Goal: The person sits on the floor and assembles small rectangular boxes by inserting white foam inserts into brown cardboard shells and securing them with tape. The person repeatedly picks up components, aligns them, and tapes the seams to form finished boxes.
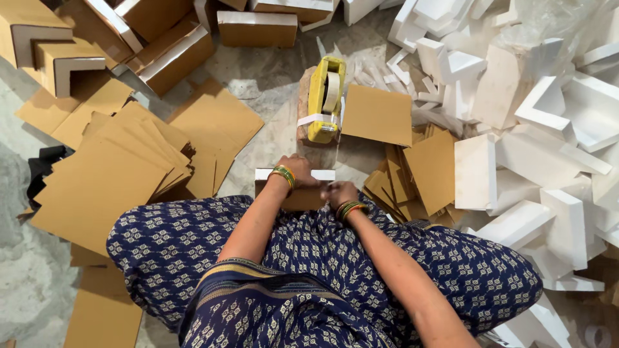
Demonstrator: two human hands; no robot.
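- The left hand (298, 171) lies on top of a small box (295, 188), fingers curled down over its far edge and gripping it; green and gold bangles ring the wrist.
- The right hand (338, 192) is closed at the box's right end, fingers bent tight against it; what they pinch, if anything, I cannot tell. It too wears bangles.
- The box is brown cardboard, flat-sided and rectangular, with a white foam strip showing along its top. It sits at picture centre, just beyond the person's knees, which are covered in dark blue printed cloth.
- At 12 o'clock from the box, close by, a yellow plastic tape gun (324, 98) rests on a rough reddish brick (304, 109), a roll of pale tape in it.
- At 1 o'clock a square cardboard sheet (377, 115) lies flat, smooth and matte.
- At 3 o'clock stands a heap of white foam pieces (535, 142): blocky L-shaped corners and slabs, crisp-edged, piled loosely.
- At 9 o'clock a fanned stack of flat sheets (116, 174) spreads over the grey concrete floor (26, 270).
- At 11 o'clock finished boxes (171, 55) lie tumbled, brown with white foam showing at their edges.
- Between the box and the foam, smaller cardboard squares (429, 169) overlap in a loose pile.
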